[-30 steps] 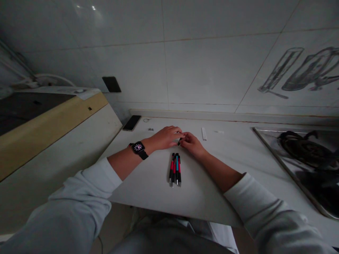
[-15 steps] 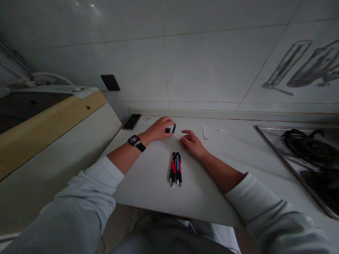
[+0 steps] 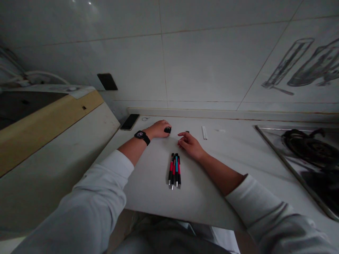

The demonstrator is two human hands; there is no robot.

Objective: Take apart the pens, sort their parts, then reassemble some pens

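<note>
My left hand (image 3: 159, 129), with a black watch (image 3: 142, 137) on its wrist, is closed around several short black pieces (image 3: 167, 130) near the back of the counter. Their exact kind is too small to make out. Across a small gap to the right, my right hand (image 3: 192, 145) rests over the counter, its index finger stretched out and the others loosely bent, holding nothing. A small dark object (image 3: 187, 131) shows just behind its fingers. Nearer to me, several click pens (image 3: 174, 171) lie side by side, red and black with a blue one among them.
Two thin white sticks (image 3: 204, 133) lie right of my right hand. At the back left are a phone (image 3: 130, 122) and a small ring (image 3: 145, 119). A gas stove (image 3: 304, 151) borders the right side; a pale cabinet-like box (image 3: 66, 134) stands on the left.
The black piece that stood between my left thumb and finger is now together with the other black pieces in my left hand. My right hand has shifted slightly left.
</note>
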